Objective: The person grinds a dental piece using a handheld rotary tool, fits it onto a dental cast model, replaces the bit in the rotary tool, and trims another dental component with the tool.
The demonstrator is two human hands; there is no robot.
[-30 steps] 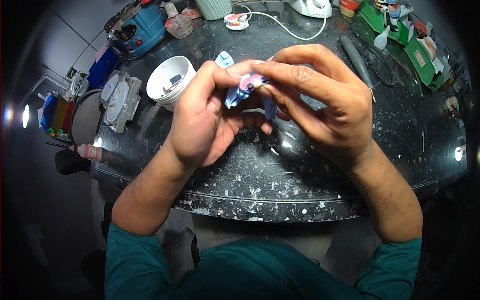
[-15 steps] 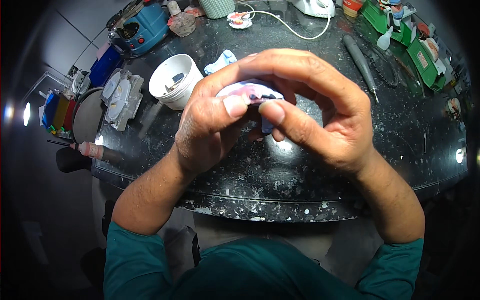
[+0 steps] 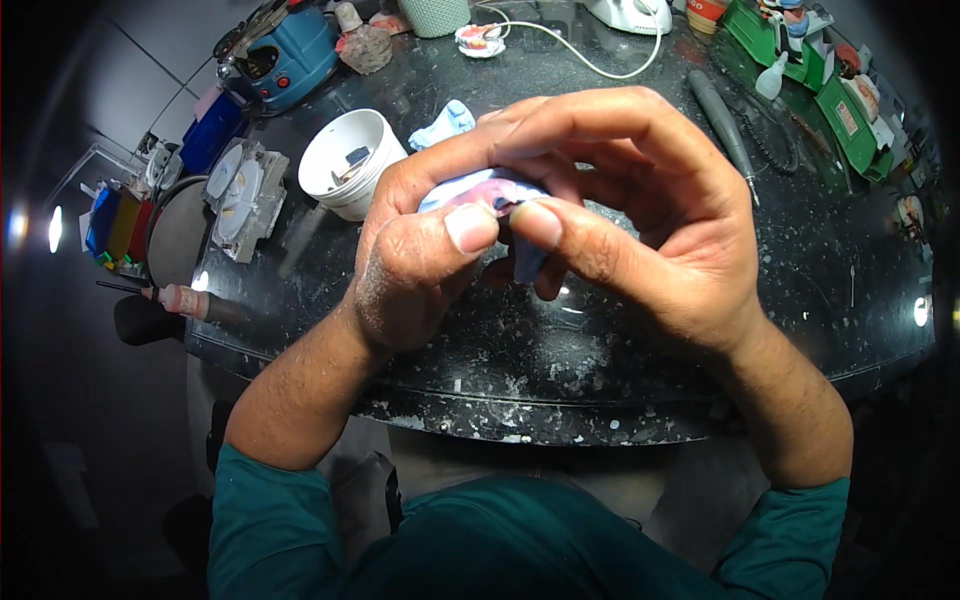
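Both hands hold the cast (image 3: 478,190) up over the bench (image 3: 620,340). L hand (image 3: 420,270) is shut round it, R hand (image 3: 640,230) pinches it w/ thumb and fingers. It's pink and blue, maybe a tooth model; mostly hidden. Press soft, thumbs close, keep it over the bench.

Dental workshop: dusty black speckled bench (image 3: 600,370), white mixing cup (image 3: 350,160), blue motor unit (image 3: 290,50), handpiece (image 3: 720,120), tooth model far (image 3: 480,40).
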